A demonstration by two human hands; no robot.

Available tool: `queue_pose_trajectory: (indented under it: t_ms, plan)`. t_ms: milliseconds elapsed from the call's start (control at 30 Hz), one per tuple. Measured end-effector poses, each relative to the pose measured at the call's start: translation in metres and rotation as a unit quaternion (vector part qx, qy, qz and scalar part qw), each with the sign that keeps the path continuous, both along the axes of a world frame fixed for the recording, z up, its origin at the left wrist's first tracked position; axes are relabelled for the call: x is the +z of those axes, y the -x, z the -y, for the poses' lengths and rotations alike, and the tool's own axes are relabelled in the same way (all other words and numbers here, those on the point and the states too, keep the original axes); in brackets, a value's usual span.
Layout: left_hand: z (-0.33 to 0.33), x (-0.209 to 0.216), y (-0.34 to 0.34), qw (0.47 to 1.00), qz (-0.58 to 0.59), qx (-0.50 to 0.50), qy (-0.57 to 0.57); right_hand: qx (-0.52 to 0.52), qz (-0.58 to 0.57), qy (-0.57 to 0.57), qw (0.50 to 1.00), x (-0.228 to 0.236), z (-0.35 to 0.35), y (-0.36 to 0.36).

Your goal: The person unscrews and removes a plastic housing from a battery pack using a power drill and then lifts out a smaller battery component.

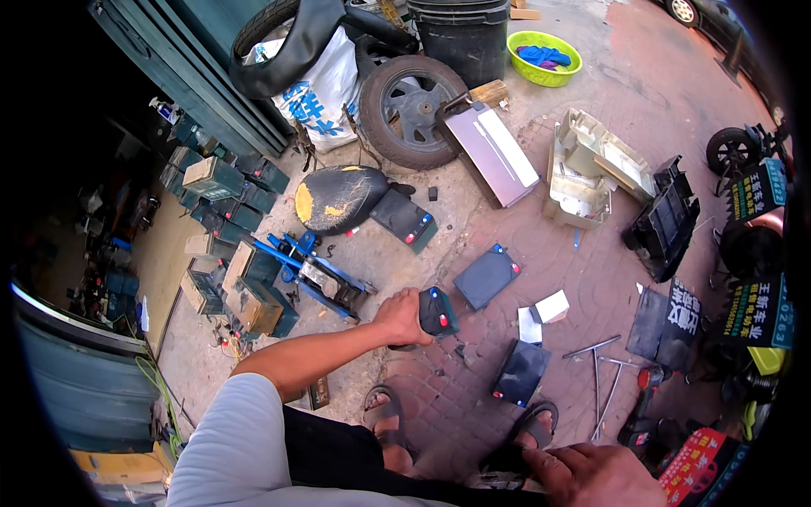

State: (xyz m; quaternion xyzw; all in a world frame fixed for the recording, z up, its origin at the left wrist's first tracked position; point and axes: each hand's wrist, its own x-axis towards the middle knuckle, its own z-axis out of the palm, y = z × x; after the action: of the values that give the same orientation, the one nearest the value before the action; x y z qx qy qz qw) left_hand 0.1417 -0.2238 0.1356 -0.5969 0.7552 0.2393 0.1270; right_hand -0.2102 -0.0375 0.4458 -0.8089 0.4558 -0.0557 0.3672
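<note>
My left hand (404,316) reaches out low over the ground, closed round one end of a dark battery (437,312) with red terminal caps. Just beyond it lies another dark battery (487,276) on its side. A third battery (519,373) rests on the paving in front of my right foot, with red and blue caps at its near end. My right hand (596,475) is close to my body at the lower right, its fingers curled; what they hold, if anything, is hidden.
A battery (404,220) lies beside a worn seat (340,198). Several old batteries (253,291) crowd the left, near a blue hand truck (317,275). Beige plastic casings (579,177), a black casing (663,220), T-handle wrenches (596,380) and a red-black power tool (646,401) lie right. A wheel (414,110) stands behind.
</note>
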Motion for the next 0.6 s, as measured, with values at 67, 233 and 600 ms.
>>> queue_pose_trajectory:
  t_ms: [67,233,600]
  plan:
    - [0.026,0.012,-0.013,0.993,-0.006,-0.083,0.082,-0.004,0.015,-0.004,1.000,-0.001,0.002,-0.001]
    - [0.082,0.012,-0.039,0.968,0.110,-0.150,0.167,-0.003,0.020,-0.014,1.000,-0.001,0.008,0.004]
    - [0.088,-0.003,-0.033,0.953,0.129,-0.174,0.213,0.029,0.020,-0.002,0.999,-0.003,0.014,0.004]
